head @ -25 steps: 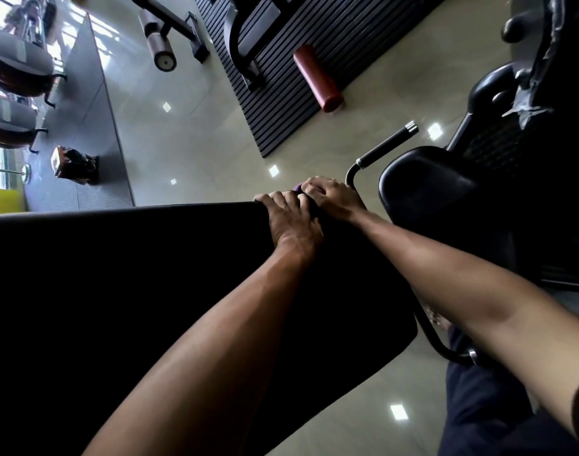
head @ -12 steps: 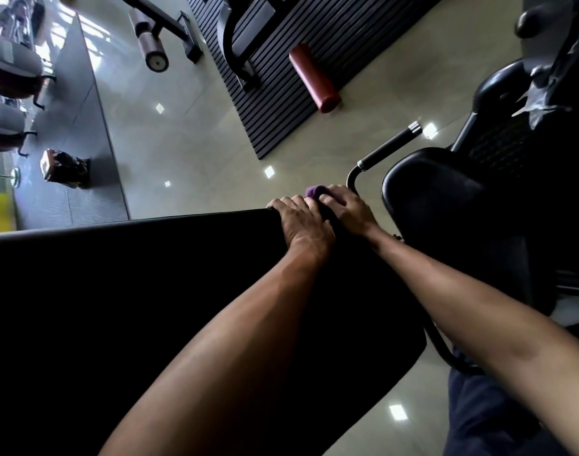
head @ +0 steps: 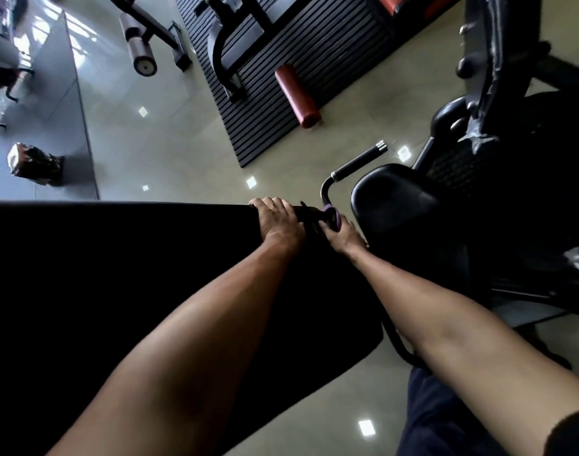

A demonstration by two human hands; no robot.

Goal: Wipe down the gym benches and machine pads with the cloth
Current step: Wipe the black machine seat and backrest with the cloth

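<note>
Here the purple cloth (head: 336,221) is seen bunched at the far right corner of the large black bench pad (head: 133,274), pressed against its far edge. It is gripped by the right hand (head: 342,236), whose fingers are curled round it so that only a small fold shows. How much cloth lies under the palm cannot be told. Just beside it, the left hand (head: 280,222) is laid on the same edge, its fingers hooked over the rim and closed on the padding, apparently to steady it.

The step in hand is judged to be the wiping of the pad's far edge and corner. The broad dark top nearer the camera cannot be read as wiped or unwiped. For the next move, the cloth would need to be kept flat against the padding and drawn along the rim or back across the top, with the left hand shifted out of its path.

Beyond the corner, a curved handle (head: 357,164) and a smaller black seat pad (head: 393,199) stand close by. Farther off, a red roller (head: 296,95) lies at the edge of a ribbed mat (head: 314,60) on the glossy floor (head: 169,143).
</note>
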